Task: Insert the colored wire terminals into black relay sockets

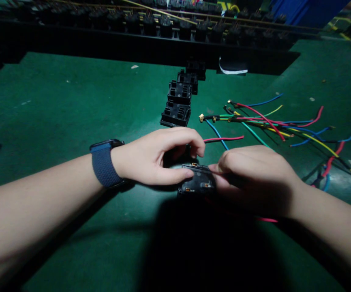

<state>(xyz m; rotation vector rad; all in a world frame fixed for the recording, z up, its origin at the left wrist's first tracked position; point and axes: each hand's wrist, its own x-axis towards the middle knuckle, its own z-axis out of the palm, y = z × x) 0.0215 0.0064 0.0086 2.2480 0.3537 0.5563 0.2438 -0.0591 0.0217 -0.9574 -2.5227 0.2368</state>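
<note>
A black plastic housing [198, 180] with several small copper-coloured contacts lies between my two hands, low in the middle of the view. My left hand [166, 156], with a dark watch on its wrist, has its thumb on the housing's upper left part and its fingers curled above it. At the housing's right edge, my right hand [248, 174] is closed, thumb and forefinger pinched at the corner. What sits inside that pinch is hidden. A red wire [266, 220] shows below my right hand.
Several black housings [177, 111] stand in a row beyond my left hand on the green surface [87, 97]. Loose coloured wires [263, 119] with metal ends spread at the right. A long black rack [117, 44] crosses the back, near a blue container [309, 14].
</note>
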